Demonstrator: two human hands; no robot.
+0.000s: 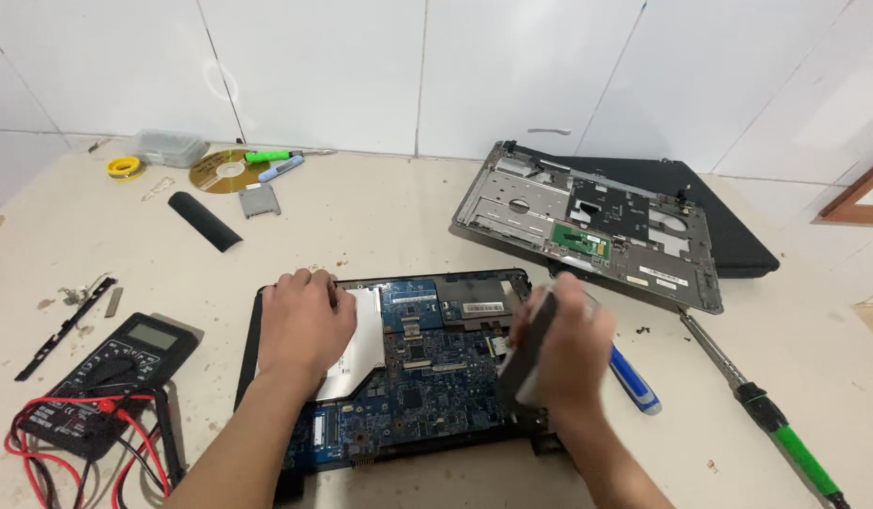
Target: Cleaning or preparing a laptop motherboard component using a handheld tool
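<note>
Head view: multimeter [116, 363] left of laptop base [427, 377]

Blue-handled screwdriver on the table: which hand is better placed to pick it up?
Likely the left hand, which rests empty on the laptop base. The blue-handled screwdriver lies nearer the right hand, but that holds a dark flat part.

Opened laptop base [267, 325] flat on the table [389, 212], blue circuit board [422, 377] exposed. Left hand [304, 325] rests palm-down on the base's left side, over a silver plate [361, 353]. Right hand [568, 344] grips a dark flat part [528, 349], tilted up at the base's right edge, blurred. Blue-handled tool [636, 382] just beside the right hand. Green-handled screwdriver [766, 415] farther right. Multimeter [111, 382] with red and black leads at left. Removed laptop cover [587, 221] behind.
</note>
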